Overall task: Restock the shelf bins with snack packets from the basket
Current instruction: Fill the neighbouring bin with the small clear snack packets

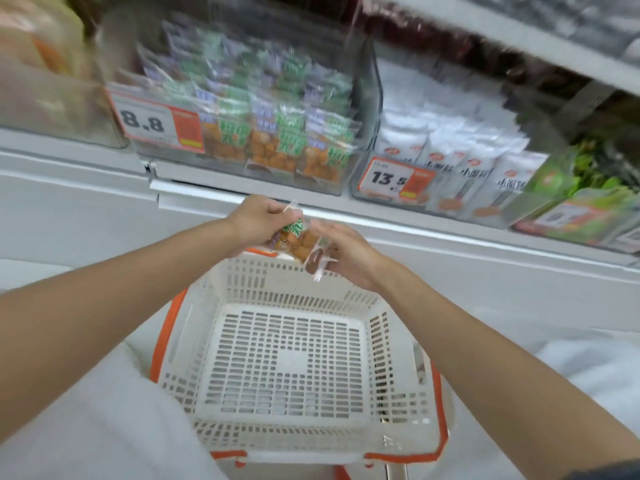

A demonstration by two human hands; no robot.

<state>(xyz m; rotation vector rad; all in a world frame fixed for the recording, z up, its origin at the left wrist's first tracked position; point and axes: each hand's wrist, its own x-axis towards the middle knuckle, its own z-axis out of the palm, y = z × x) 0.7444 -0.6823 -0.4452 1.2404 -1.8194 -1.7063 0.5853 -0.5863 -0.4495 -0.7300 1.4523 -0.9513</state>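
Both hands meet just above the basket's [298, 289] far rim, at 12 o'clock of its slatted floor. The left hand [258, 218] pinches the top seam of a snack packet [294, 240]. The right hand [346, 254] grips its lower end, so the packet hangs tilted between them, clear of the rim. Beyond the white shelf edge [433, 233], at 12 o'clock from the hands, a clear bin [370, 109] holds matching packets stacked close behind its front wall. A bin of white packets [356, 194] sits at 2 o'clock.
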